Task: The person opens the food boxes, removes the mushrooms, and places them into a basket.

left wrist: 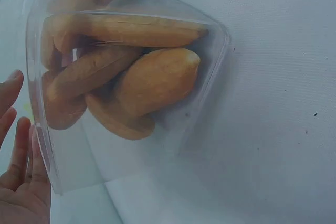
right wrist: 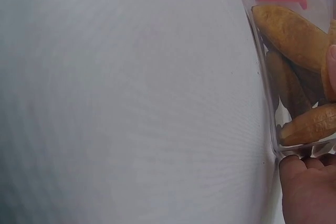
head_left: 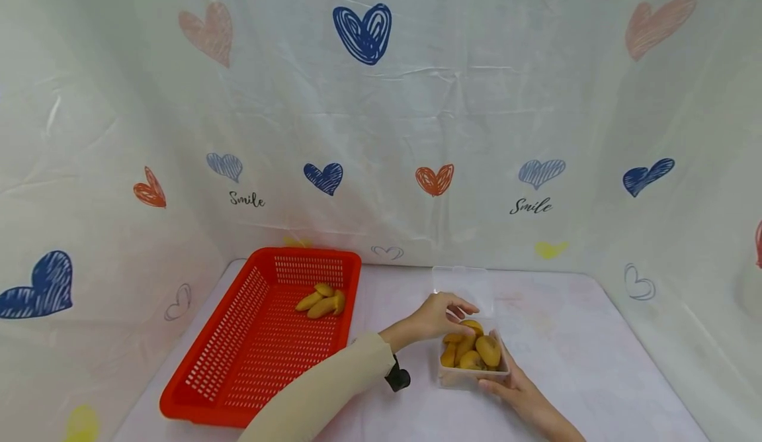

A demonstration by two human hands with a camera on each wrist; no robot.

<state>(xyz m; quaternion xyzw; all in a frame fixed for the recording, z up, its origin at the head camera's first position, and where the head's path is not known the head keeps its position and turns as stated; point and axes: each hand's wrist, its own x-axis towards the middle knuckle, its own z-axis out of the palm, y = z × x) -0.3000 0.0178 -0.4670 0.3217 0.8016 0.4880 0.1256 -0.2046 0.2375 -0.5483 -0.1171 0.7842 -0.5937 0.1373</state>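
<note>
A clear plastic box (head_left: pixel 458 379) on the table holds several yellow-brown mushrooms (head_left: pixel 488 349), also visible through its wall as a plump mushroom (left wrist: pixel 157 82) in the left wrist view. My left hand (head_left: pixel 439 316) reaches over the box from the left. Its thumb touches a mushroom at the top, and its other fingers are loosely extended above the rim. From the right, my right hand (head_left: pixel 518 389) grips the box, thumb at the front and fingers along the right side. In the right wrist view the right hand (right wrist: pixel 310 187) lies against the box wall.
A red perforated basket (head_left: pixel 256 362) stands on the left with a few mushrooms (head_left: pixel 324 303) near its far right corner. The box's clear lid (head_left: pixel 461 283) lies folded back behind it. A white curtain (head_left: pixel 381 118) with printed hearts hangs behind the table.
</note>
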